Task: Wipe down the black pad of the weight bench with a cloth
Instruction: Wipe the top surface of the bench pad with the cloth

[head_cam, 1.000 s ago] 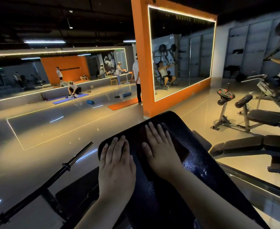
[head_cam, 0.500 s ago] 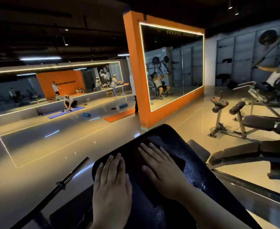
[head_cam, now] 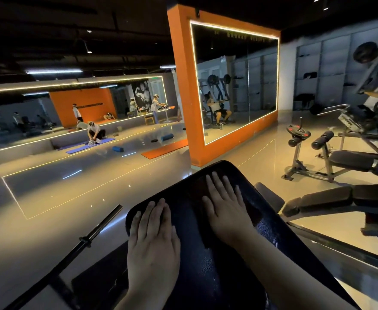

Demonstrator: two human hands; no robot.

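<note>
The black bench pad (head_cam: 208,271) slopes away from me, its textured surface glistening. A dark cloth (head_cam: 194,189) lies flat on the pad's far half and is hard to tell from the pad. My right hand (head_cam: 226,206) presses flat on the cloth with straight fingers that reach near the pad's far end. Further back, my left hand (head_cam: 152,238) lies flat on the bare pad by its left edge, fingers together and straight.
A barbell bar (head_cam: 98,229) runs diagonally at the lower left, close to the pad. Other benches (head_cam: 331,198) and a weight machine (head_cam: 299,139) stand to the right. An orange mirrored pillar (head_cam: 181,97) rises ahead, with people on mats across the glossy floor.
My right hand drew back a little with the cloth, then slid forward toward the pad's far end. The left hand stayed by the left edge. The view shifted slightly.
</note>
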